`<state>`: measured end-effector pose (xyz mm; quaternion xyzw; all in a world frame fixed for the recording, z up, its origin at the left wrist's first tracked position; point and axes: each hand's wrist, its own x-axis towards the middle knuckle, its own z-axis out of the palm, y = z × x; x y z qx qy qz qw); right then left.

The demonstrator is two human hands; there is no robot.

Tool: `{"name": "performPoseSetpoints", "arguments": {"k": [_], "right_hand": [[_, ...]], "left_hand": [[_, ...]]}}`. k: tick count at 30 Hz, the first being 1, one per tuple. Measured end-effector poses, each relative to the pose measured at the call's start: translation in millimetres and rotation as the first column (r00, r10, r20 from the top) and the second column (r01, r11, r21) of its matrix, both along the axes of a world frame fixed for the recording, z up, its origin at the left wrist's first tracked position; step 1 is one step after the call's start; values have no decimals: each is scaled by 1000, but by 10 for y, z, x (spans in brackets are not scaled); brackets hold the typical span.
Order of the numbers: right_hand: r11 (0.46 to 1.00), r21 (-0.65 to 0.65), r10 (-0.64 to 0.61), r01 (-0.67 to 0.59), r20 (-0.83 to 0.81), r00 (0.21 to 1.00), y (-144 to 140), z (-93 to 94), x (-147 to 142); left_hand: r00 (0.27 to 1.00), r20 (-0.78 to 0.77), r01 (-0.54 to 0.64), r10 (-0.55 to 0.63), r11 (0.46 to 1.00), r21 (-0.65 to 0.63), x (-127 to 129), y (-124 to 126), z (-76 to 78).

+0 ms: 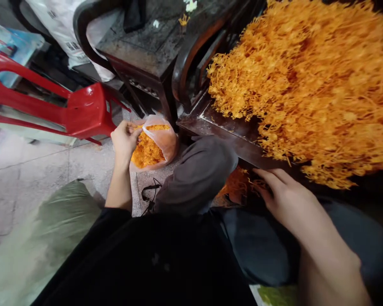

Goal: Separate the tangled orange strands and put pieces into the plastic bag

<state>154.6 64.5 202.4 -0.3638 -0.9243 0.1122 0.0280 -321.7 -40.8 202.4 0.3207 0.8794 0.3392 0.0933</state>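
My left hand (126, 138) is closed in a pinch at the rim of a translucent plastic bag (170, 144). A bit of orange shows at its fingertips. The bag stands on the floor, its mouth towards me, with small orange stringy pieces (148, 151) inside. Low on the right, my right hand (282, 193) reaches into shadow beneath the dark wooden seat edge. Its thumb and fingers close around a few darker orange strands, beside more orange strands (236, 185) partly hidden behind a grey-trousered knee (194, 174).
A large heap of orange stringy pieces (315, 89) covers the dark wooden seat (230, 136) at right. Behind the bag stands a dark wooden table (137, 51) between curved armrests. A red plastic chair (86, 108) and white sacks (64, 25) are at left.
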Motion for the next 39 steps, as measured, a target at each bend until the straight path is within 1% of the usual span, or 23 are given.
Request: {"name": "performPoseSetpoints", "arguments": {"k": [2, 3, 6, 8, 12, 14, 16, 18, 19, 20, 22, 23, 24, 25, 27, 29, 30, 31, 32, 34, 36, 37, 39], "right_hand": [[1000, -7, -14, 14, -38, 999, 26, -7, 26], [1000, -7, -13, 13, -49, 999, 38, -13, 32], [999, 36, -5, 5, -2, 1000, 47, -54, 11], [997, 82, -20, 15, 62, 998, 24, -65, -24], [987, 141, -90, 75, 98, 991, 20, 88, -95], [972, 195, -153, 135, 81, 985, 121, 264, -119], [940, 267, -233, 213, 44, 971, 324, 478, -153], [903, 325, -290, 281, -21, 957, 629, 680, -214], [891, 339, -298, 302, -66, 952, 814, 758, -257], [882, 348, -300, 319, -107, 948, 1011, 812, -308], [911, 321, -240, 257, -94, 966, 1404, 840, -425], [950, 267, -164, 164, -20, 986, 1580, 817, -491], [979, 185, -91, 80, 56, 994, 1730, 776, -557], [995, 94, -42, 33, 97, 994, 1851, 725, -620], [999, -37, -1, 6, 112, 994, 2004, 624, -712], [998, -57, -33, 34, 15, 999, 2069, 559, -733], [997, -40, -76, 72, -95, 993, 2080, 545, -717], [992, -27, -125, 123, -236, 964, 2082, 543, -688], [984, -29, -175, 178, -392, 903, 2077, 549, -652], [962, -67, -243, 264, -648, 722, 2053, 578, -585], [948, -91, -261, 304, -770, 582, 2023, 610, -537], [943, -95, -261, 318, -804, 534, 2013, 623, -516], [937, -83, -253, 339, -831, 496, 2016, 642, -454]], "left_hand": [[999, -42, -39, 32, 985, -170, -215, -70, -265], [998, -60, -25, 8, 956, -291, -278, -90, -391], [991, -82, 35, -104, 806, -590, -320, -95, -682], [986, -96, 40, -134, 759, -650, -280, -77, -768], [975, -140, 40, -175, 750, -660, -287, -71, -729], [969, -156, 44, -190, 757, -651, -369, -86, -642], [957, -185, 38, -222, 732, -680, -436, -109, -476], [919, -273, -1, -284, 692, -721, -416, -128, -195], [893, -356, -78, -275, 685, -724, -358, -126, -16], [864, -362, -25, -350, 689, -725, -262, -112, 180], [804, -507, -95, -309, 777, -623, 41, -28, 573], [796, -531, -45, -291, 846, -531, 241, 49, 752], [797, -513, 84, -319, 900, -428, 460, 151, 909], [785, -476, 266, -397, 909, -321, 690, 282, 1042], [668, -371, 615, -645, 759, -213, 1140, 631, 1238], [534, -340, 755, -774, 618, -219, 1541, 1079, 1347], [461, -317, 800, -829, 543, -256, 1721, 1327, 1369], [423, -304, 816, -854, 505, -283, 1891, 1582, 1367], [392, -284, 821, -875, 472, -321, 2053, 1835, 1341], [348, -231, 806, -909, 416, -422, 2351, 2303, 1218], [320, -164, 813, -933, 359, -458, 2588, 2679, 1027], [331, -147, 823, -932, 361, -439, 2668, 2826, 920], [386, -145, 845, -911, 412, -340, 2732, 3046, 723]]}}
